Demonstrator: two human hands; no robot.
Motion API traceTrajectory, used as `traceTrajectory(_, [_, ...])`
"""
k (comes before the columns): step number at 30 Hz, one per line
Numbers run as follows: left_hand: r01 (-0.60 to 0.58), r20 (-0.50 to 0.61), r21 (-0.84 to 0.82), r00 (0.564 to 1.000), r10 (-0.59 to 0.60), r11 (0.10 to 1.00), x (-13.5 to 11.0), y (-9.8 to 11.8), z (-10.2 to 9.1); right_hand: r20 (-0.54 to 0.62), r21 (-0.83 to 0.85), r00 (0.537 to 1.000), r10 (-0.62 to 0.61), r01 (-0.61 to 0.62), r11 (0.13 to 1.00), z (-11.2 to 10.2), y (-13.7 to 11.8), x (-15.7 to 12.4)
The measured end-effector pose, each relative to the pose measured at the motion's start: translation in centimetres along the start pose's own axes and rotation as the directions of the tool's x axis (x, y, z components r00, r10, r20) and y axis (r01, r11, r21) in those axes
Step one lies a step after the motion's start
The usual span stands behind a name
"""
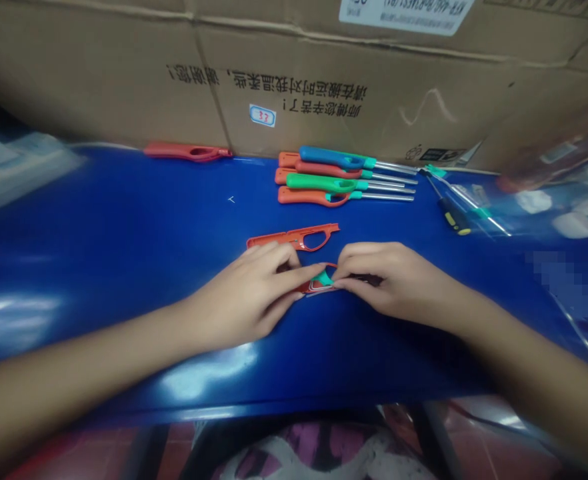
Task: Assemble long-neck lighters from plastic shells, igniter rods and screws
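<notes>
My left hand (pixel 259 293) is closed around an open red half shell of a lighter (pixel 303 287), holding it low over the blue table. Inside the shell sits a green trigger (pixel 324 277), with a thin pale wire beside it. At the trigger's right end, the fingertips of my right hand (pixel 399 277) are pinched together on it. Something dark shows under the right fingers; I cannot make out what. Just beyond my hands lies an orange-red half shell (pixel 279 239) with an oval trigger opening, close to my left knuckles.
Several long-nosed lighters (pixel 319 183) lie stacked near the cardboard box (pixel 124 80) at the back. A red lighter shell (pixel 189 153) lies left of them. To the right are a screwdriver (pixel 455 219), a metal tube (pixel 469 200) and blurred plastic bags (pixel 579 207).
</notes>
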State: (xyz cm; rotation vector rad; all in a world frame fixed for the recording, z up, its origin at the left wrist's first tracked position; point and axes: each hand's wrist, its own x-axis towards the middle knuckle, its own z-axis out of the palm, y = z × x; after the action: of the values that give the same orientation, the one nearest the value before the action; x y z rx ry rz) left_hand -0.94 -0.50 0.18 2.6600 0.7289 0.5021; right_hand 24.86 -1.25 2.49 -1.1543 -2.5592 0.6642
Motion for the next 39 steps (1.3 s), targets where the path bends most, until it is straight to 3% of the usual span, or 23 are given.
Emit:
traceTrajectory(5, [-0.074,0.076,0.164,0.995,0.062,0.984,0.1,0.1,-0.1,0.006,0.192,1.000,0.020,-0.021,0.981,-0.3,0.1,0.2])
traceTrajectory(13, [-0.112,0.065,0.236,0.993,0.100,0.965,0.3,0.3,-0.2,0.028,0.077,0.998,0.050,-0.052,0.996,0.0,-0.2,0.1])
traceTrajectory(22, [-0.149,-0.152,0.125,0.974,0.167,0.981,-0.2,-0.9,0.3,-0.014,0.069,0.998,0.068,-0.067,0.995,-0.3,0.2,0.2])
traceTrajectory(30, [-0.115,-0.100,0.085,0.987,0.124,0.990,0.0,-0.9,0.4,-0.001,0.048,0.996,0.084,-0.084,0.995,-0.2,0.4,0.1])
traceTrajectory(39, [-0.118,-0.080,0.122,0.988,0.128,0.985,0.3,-0.5,0.0,-0.066,-0.003,0.992,0.111,-0.111,0.994,0.6,0.0,0.2])
